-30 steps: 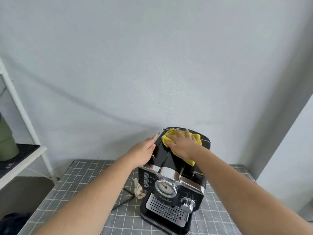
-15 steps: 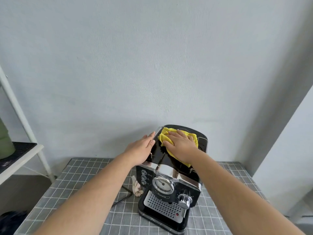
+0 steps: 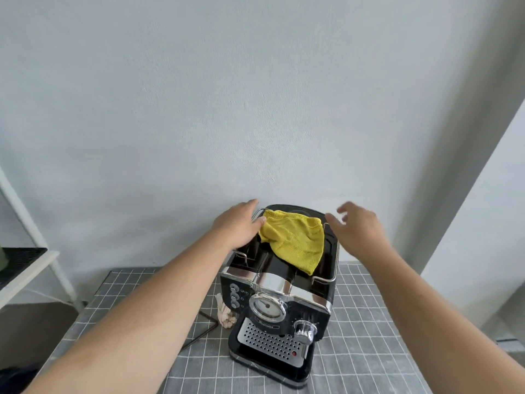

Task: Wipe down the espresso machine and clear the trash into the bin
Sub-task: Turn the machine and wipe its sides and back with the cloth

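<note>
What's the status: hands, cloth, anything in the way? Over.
Left hand open, at espresso machine top left edge. Right hand open, clear of yellow cloth. Cloth lies loose on machine top. Crumpled paper beside machine, unbinned.

Nothing legible (espresso machine (image 3: 301, 301) nameplate (image 3: 267, 326) blurred)

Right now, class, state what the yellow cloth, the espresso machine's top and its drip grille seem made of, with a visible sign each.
Yellow cloth: soft knitted fabric, matte; ribbed texture, and it drapes in folds. Machine top: probably glossy black plastic; it shows sharp reflections. Drip grille: likely brushed metal; silver sheen, punched holes.
</note>
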`<action>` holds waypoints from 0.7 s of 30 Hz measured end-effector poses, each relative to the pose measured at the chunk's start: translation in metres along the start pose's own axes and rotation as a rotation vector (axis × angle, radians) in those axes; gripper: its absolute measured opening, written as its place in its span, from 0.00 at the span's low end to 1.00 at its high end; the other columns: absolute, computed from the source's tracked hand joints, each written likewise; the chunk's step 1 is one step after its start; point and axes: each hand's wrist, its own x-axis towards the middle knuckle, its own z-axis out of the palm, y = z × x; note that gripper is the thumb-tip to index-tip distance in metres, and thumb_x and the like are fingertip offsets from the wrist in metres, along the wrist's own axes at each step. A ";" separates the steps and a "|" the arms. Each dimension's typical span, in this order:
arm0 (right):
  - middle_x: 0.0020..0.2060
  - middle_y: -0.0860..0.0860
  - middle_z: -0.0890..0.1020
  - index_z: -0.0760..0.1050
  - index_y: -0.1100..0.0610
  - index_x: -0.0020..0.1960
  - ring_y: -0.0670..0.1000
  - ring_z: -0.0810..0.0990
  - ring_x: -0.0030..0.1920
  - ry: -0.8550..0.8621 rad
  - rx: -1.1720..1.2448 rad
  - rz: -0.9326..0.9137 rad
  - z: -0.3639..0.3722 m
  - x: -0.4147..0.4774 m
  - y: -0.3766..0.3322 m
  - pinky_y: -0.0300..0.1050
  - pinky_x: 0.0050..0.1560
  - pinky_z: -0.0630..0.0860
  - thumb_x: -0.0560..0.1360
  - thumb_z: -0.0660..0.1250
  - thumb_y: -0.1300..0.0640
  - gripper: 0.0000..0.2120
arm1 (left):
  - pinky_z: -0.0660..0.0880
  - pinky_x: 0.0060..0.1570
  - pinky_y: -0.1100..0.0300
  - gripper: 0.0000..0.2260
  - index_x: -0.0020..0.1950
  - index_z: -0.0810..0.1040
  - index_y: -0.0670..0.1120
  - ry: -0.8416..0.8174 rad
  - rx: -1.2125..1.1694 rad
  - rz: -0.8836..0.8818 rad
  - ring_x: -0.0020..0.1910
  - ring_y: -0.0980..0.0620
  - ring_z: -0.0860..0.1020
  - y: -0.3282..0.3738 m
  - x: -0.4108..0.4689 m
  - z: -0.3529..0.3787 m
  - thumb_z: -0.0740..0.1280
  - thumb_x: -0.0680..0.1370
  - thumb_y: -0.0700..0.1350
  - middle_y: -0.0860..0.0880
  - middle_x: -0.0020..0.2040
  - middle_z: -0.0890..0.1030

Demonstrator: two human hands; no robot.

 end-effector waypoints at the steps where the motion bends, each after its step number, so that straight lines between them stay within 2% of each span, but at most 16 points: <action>1: 0.52 0.57 0.81 0.74 0.59 0.57 0.58 0.78 0.53 -0.035 -0.057 0.058 0.006 -0.004 0.006 0.48 0.51 0.74 0.76 0.62 0.45 0.19 | 0.69 0.65 0.48 0.25 0.74 0.61 0.49 0.013 0.006 -0.023 0.68 0.45 0.70 0.001 0.003 0.001 0.58 0.79 0.56 0.45 0.70 0.71; 5: 0.50 0.58 0.81 0.75 0.62 0.55 0.58 0.77 0.53 -0.103 -0.110 0.109 0.022 -0.015 0.017 0.45 0.45 0.70 0.76 0.62 0.44 0.21 | 0.74 0.58 0.52 0.19 0.67 0.71 0.50 0.019 -0.085 -0.113 0.59 0.44 0.76 -0.004 0.011 0.002 0.63 0.77 0.53 0.43 0.60 0.79; 9: 0.47 0.57 0.80 0.74 0.62 0.55 0.58 0.77 0.52 -0.068 0.024 0.157 0.028 -0.018 0.016 0.45 0.44 0.69 0.75 0.65 0.46 0.20 | 0.75 0.55 0.54 0.18 0.67 0.72 0.55 0.017 -0.172 -0.067 0.55 0.42 0.78 -0.007 0.012 0.006 0.66 0.77 0.50 0.41 0.57 0.80; 12: 0.42 0.55 0.75 0.74 0.64 0.53 0.58 0.76 0.48 -0.061 0.065 0.191 0.031 -0.016 0.015 0.44 0.43 0.69 0.74 0.65 0.53 0.15 | 0.73 0.49 0.57 0.17 0.67 0.73 0.54 0.059 -0.205 -0.040 0.48 0.43 0.79 -0.007 0.008 0.011 0.66 0.77 0.46 0.40 0.50 0.82; 14: 0.39 0.58 0.79 0.75 0.67 0.50 0.58 0.76 0.42 -0.061 0.133 0.225 0.036 -0.013 0.017 0.44 0.40 0.70 0.73 0.64 0.59 0.11 | 0.71 0.45 0.59 0.15 0.63 0.76 0.50 0.102 -0.248 -0.104 0.42 0.45 0.77 -0.006 0.008 0.013 0.67 0.77 0.45 0.43 0.42 0.80; 16: 0.37 0.62 0.82 0.76 0.69 0.44 0.56 0.74 0.32 -0.094 0.262 0.280 0.041 -0.012 0.019 0.44 0.34 0.71 0.73 0.60 0.63 0.10 | 0.71 0.47 0.59 0.09 0.55 0.78 0.45 0.126 -0.259 -0.199 0.47 0.45 0.78 -0.005 0.009 0.013 0.68 0.76 0.45 0.44 0.46 0.80; 18: 0.33 0.61 0.80 0.75 0.66 0.39 0.53 0.69 0.27 -0.113 0.361 0.312 0.043 -0.011 0.021 0.42 0.30 0.67 0.73 0.59 0.64 0.09 | 0.71 0.47 0.60 0.07 0.48 0.80 0.43 0.114 -0.240 -0.231 0.52 0.43 0.78 -0.004 0.012 0.013 0.68 0.76 0.46 0.43 0.50 0.82; 21: 0.27 0.57 0.77 0.72 0.63 0.32 0.52 0.67 0.25 -0.114 0.462 0.329 0.044 -0.006 0.024 0.41 0.27 0.64 0.75 0.59 0.64 0.13 | 0.69 0.44 0.60 0.07 0.42 0.78 0.44 0.084 -0.223 -0.239 0.49 0.43 0.78 0.000 0.013 0.010 0.66 0.76 0.46 0.44 0.45 0.81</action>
